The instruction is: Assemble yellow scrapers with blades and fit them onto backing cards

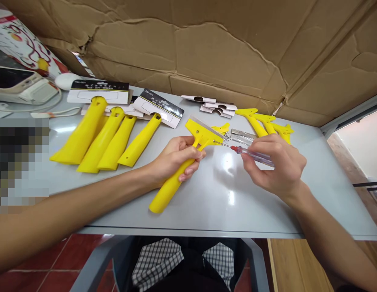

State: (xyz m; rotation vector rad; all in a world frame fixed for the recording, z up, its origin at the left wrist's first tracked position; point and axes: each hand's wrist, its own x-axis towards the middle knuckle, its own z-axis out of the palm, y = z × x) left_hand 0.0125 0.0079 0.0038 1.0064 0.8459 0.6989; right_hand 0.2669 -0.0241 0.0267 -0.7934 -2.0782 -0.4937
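My left hand (181,158) is wrapped round the neck of a yellow scraper (168,190). Its wide head, with a thin blade along the far edge, points away from me. In my right hand (276,164) is a screwdriver (252,155) with a clear handle and a red collar. The screwdriver's tip meets a screw at the right side of the scraper head. Just behind that head lie small loose screws (226,137) and a stack of thin metal blades (241,137). More yellow scraper heads and handles (258,123) rest beyond my right hand.
Several yellow sleeves (106,138) with black-and-white cards (99,92) lie on the left of the grey table (206,215). Folded cards (217,107) sit at the back. A handheld device (27,87) with a cable stands far left. Cardboard (176,48) walls the rear.
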